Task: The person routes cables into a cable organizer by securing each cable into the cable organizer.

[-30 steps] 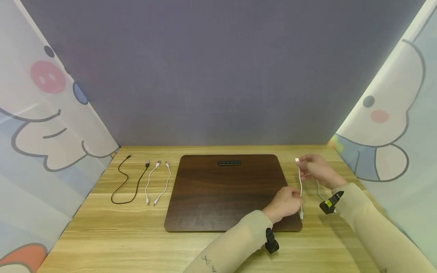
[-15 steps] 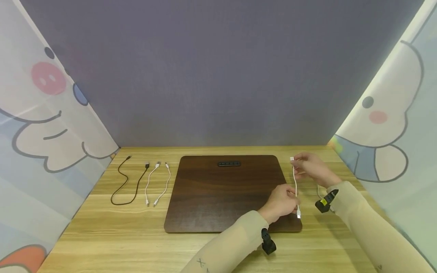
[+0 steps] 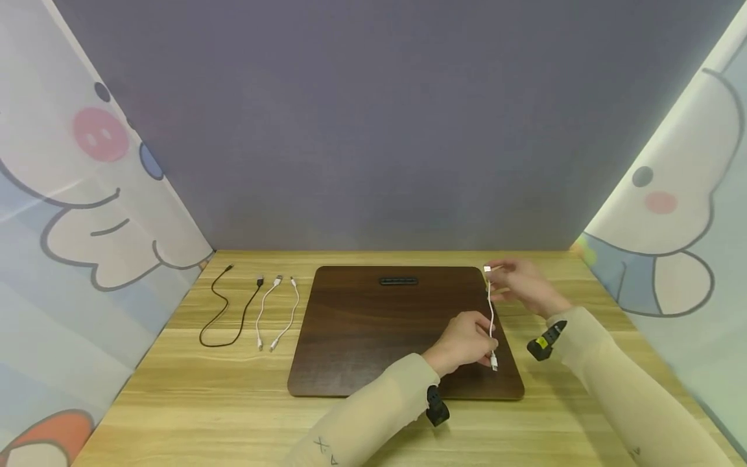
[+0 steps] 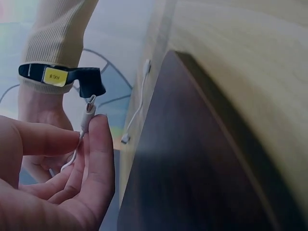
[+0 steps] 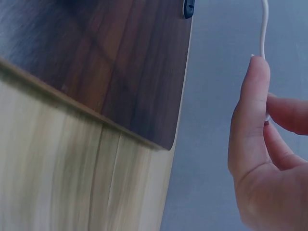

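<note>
A short white USB cable [image 3: 491, 310] hangs between my hands, above the right edge of the dark wooden board [image 3: 373, 344]. My left hand [image 3: 465, 338] pinches its lower end, just behind the USB-C plug [image 4: 88, 115] that shows in the left wrist view. At the far end my right hand [image 3: 522, 283] pinches the cable by its USB-A plug [image 3: 487, 269]. In the right wrist view the thumb and fingers hide most of that plug, with the white cord [image 5: 263, 33] running up from them. A small black slotted cable holder [image 3: 399, 281] sits near the board's back edge.
Left of the board lie a black USB cable [image 3: 217, 345] and two short white cables, one nearer the black cable [image 3: 257, 319] and one nearer the board [image 3: 292, 314]. Another white cable [image 4: 140, 103] lies on the table, seen in the left wrist view. A grey panel [image 3: 385, 130] stands behind.
Both hands have carried the white cable leftward, from the table beside the board to above the board's right edge. The cables at the left have stayed put.
</note>
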Tool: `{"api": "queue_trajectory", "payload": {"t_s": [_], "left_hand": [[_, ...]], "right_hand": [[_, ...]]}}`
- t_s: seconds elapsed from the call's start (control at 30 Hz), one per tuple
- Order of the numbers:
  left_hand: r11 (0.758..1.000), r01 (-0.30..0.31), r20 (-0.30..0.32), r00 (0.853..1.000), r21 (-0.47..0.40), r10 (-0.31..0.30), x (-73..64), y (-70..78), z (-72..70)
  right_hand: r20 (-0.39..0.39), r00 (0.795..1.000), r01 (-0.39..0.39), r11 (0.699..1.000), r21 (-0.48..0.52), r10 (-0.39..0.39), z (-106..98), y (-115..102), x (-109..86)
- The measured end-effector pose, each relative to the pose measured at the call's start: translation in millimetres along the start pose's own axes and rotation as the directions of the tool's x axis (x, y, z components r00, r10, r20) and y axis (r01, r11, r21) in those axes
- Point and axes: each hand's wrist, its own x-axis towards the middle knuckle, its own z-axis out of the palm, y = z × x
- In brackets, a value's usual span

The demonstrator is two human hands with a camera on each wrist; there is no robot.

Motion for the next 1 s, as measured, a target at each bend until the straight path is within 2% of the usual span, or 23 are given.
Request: {"api": "queue_trajectory", "payload": {"t_s": [0.2,0.37,0.63,1.0], "left_hand": [[0.995,-0.047,-0.008,0.999,0.087,0.048,0.2,5.7,-12.1],[0.979,-0.077,-0.028,0.996,0.189,0.084,-0.2,8.6,-20.4],[0.909,-0.096,-0.048,0.991,0.405,0.126,-7.4,6.7,-41.1],[0.888,-0.104,-0.070,0.986,0.448,0.151,-10.4,-3.5,-66.1]], "right_hand": [[-0.022,1.000,0.018,1.000,0.004,-0.018,8,-10,7.7],[-0.027,0.999,0.047,0.999,0.007,-0.047,16,-21,13.1],[-0.022,0.998,0.064,0.995,0.071,-0.063,33,-27,22.2],[-0.007,0.997,0.077,0.991,0.108,-0.077,49,-35,37.3]]}}
